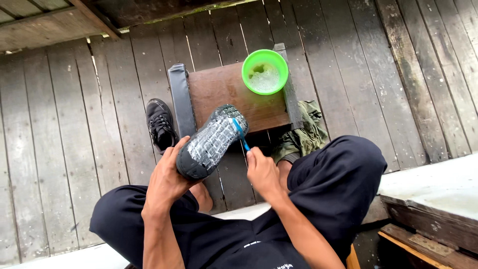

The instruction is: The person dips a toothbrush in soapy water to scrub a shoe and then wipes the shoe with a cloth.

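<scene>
The left hand [167, 182] is wrapped around the heel of a dark shoe [211, 142], holding it sole-up above the lap, the toe tilted toward one o'clock. The right hand [261, 172] is pressed together around the handle of a blue toothbrush [241, 132], whose head rests against the sole near the toe. The sole looks wet and sudsy, so the step in hand seems to be scrubbing it, with the brush working the toe end. As a judgement, a further stroke calls for a firm hold on the heel and short passes of the bristles along the tread grooves, with the shoe turned to bring unscrubbed parts up.

At twelve o'clock from the shoe, a small brown wooden surface [224, 92] carries a round green bowl [265, 71] of foamy water near its right edge. A second black shoe [161, 124] stands on the plank floor [74, 124] at ten o'clock, just beside the surface's dark padded side. A crumpled olive-green cloth [304, 130] lies at three o'clock, partly under the surface. No packages, labels or signs show among these things; small pale lettering on the person's dark clothing at six o'clock is too small to make out.
</scene>
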